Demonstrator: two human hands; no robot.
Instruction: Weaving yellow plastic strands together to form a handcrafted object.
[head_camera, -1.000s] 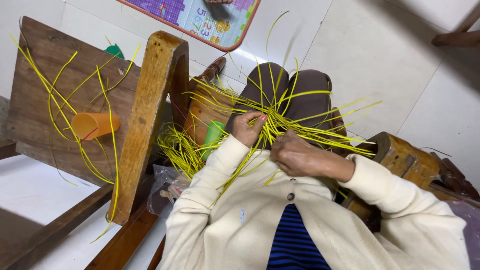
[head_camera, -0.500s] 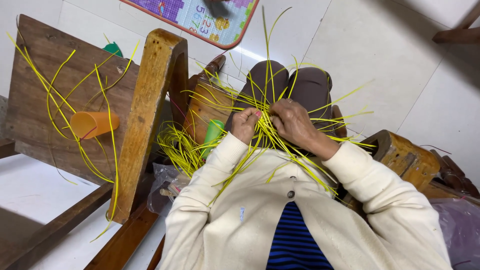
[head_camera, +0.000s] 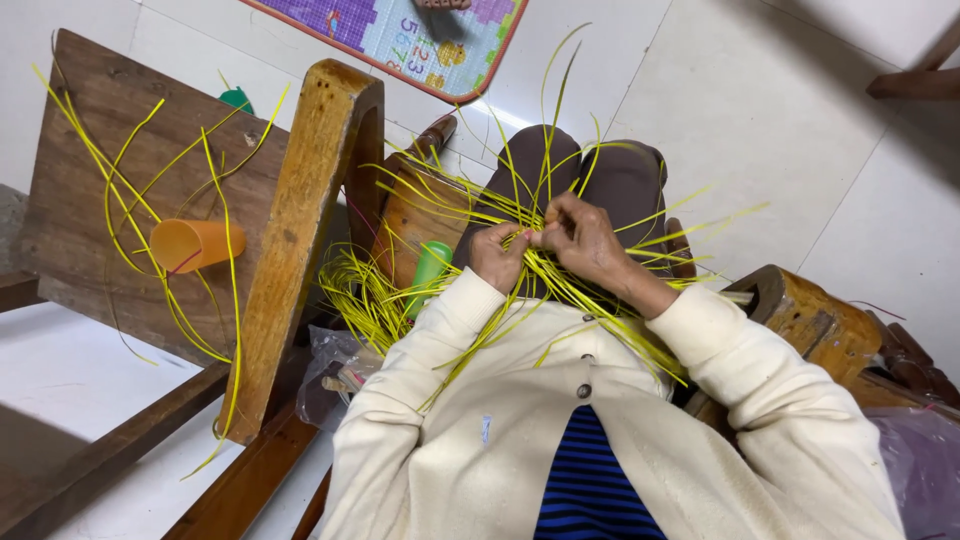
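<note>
The left hand and the right hand meet fingertip to fingertip over the person's lap, each grip pressed together and pinching the same yellow strips at the point where the strands cross. The left fingers curl inward with the thumb closing on the strands; the right hand lies over them from the other side, knuckles up, its fingers bent down onto the crossing. From that pinched spot the strips fan out in all directions: some stand up past the brown-trousered knees, some run sideways toward the person's right, and a long bundle slants down across the cream cardigan, whose front is open over a blue-and-black striped top. Just beside the left wrist, lower and toward the person's left, a green bottle stands among a loose tangle of more yellow strands. Under that tangle lies a crumpled clear plastic bag. Further left a wooden chair lies tipped, and an orange cup rests on its side on the chair's flat board, with single yellow strands draped over the wood. On the person's right sits a wooden block stool. The floor is pale tile, and a colourful play mat lies at the top edge, well apart from the hands.
</note>
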